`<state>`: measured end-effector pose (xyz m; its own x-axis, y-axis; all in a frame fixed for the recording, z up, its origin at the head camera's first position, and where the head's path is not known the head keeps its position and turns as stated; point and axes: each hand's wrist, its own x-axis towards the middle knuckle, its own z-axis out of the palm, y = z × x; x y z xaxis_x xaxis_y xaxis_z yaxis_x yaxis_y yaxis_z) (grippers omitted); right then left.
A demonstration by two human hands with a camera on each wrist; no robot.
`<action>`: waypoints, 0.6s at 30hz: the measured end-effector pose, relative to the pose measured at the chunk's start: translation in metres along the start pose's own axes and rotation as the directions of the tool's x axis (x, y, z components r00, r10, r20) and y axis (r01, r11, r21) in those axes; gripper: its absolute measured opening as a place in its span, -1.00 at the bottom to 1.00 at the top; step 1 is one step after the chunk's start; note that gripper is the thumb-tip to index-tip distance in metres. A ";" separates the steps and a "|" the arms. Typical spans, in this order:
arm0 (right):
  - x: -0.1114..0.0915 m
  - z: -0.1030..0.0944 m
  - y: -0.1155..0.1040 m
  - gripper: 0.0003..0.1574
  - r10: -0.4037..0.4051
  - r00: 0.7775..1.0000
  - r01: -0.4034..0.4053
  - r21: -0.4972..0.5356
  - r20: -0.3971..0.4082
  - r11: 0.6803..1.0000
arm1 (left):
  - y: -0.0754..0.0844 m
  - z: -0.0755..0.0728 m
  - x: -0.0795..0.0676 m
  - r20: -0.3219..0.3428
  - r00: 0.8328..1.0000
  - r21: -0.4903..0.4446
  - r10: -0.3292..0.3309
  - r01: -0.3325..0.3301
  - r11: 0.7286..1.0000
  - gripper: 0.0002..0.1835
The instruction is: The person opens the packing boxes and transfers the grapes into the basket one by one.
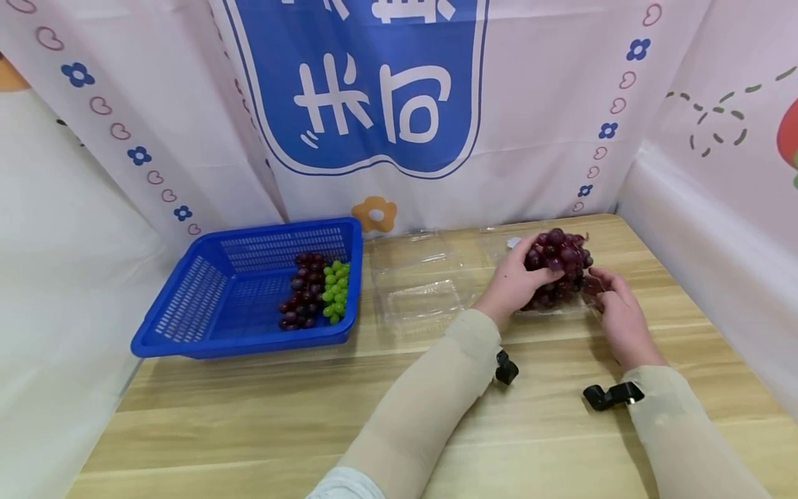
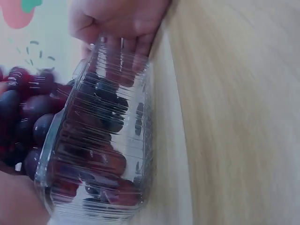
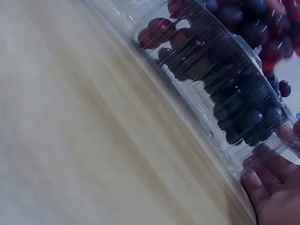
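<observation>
A bunch of dark red grapes (image 1: 561,253) is gripped by my left hand (image 1: 512,283), thumb across its front. The bunch sits over a clear plastic box (image 2: 101,140) on the table, partly above its rim. More dark grapes (image 3: 243,110) show inside through the ribbed wall. At the right end of this box, my right hand (image 1: 623,315) holds the plastic, its fingers (image 3: 269,176) against the end wall. The left hand's fingers behind the bunch are hidden.
A blue basket (image 1: 243,343) stands at the left with dark grapes (image 1: 303,291) and green grapes (image 1: 337,291) along its right side. Between basket and hands lies an open clear plastic box (image 1: 418,298). Printed cloth (image 1: 530,138) hangs behind the table.
</observation>
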<state>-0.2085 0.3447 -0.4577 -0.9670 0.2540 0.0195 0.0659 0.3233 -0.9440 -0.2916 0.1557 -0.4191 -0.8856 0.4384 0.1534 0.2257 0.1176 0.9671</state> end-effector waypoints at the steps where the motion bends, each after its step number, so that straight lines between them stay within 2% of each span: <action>1: 0.000 0.000 0.000 -0.29 -0.001 1.000 0.001 0.005 0.000 1.000 | 0.000 0.000 0.000 -0.024 1.000 -0.045 0.005 -0.006 0.999 -0.31; 3: 0.000 -0.001 0.000 -0.29 -0.006 1.000 0.006 0.012 0.007 1.000 | 0.000 -0.001 -0.002 -0.073 0.997 -0.131 0.010 -0.020 0.991 -0.37; 5: -0.001 0.000 -0.001 -0.30 -0.010 1.000 0.010 0.020 0.015 1.000 | 0.000 -0.001 -0.004 -0.114 0.993 -0.193 0.043 -0.064 0.979 -0.41; 10: -0.001 0.003 -0.001 -0.31 -0.036 0.999 0.036 0.010 0.020 0.999 | 0.010 -0.006 -0.008 -0.184 0.975 -0.282 0.124 -0.174 0.943 -0.45; 13: 0.000 0.004 0.000 -0.31 -0.041 0.999 0.041 0.018 0.024 0.999 | 0.020 -0.010 -0.010 -0.206 0.969 -0.345 0.135 -0.201 0.917 -0.50; 15: 0.000 0.003 0.001 -0.31 -0.033 0.999 0.032 0.024 0.026 0.999 | 0.028 -0.012 -0.013 -0.206 0.970 -0.424 0.126 -0.204 0.882 -0.53; 18: 0.000 0.002 0.003 -0.30 -0.013 0.999 0.011 0.052 0.029 0.999 | 0.041 -0.016 -0.019 -0.188 0.978 -0.595 0.089 -0.186 0.782 -0.57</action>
<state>-0.2086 0.3440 -0.4616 -0.9745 0.2233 0.0217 0.0423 0.2778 -0.9597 -0.2722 0.1377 -0.3792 -0.9226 0.2713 0.2741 0.0996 -0.5191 0.8489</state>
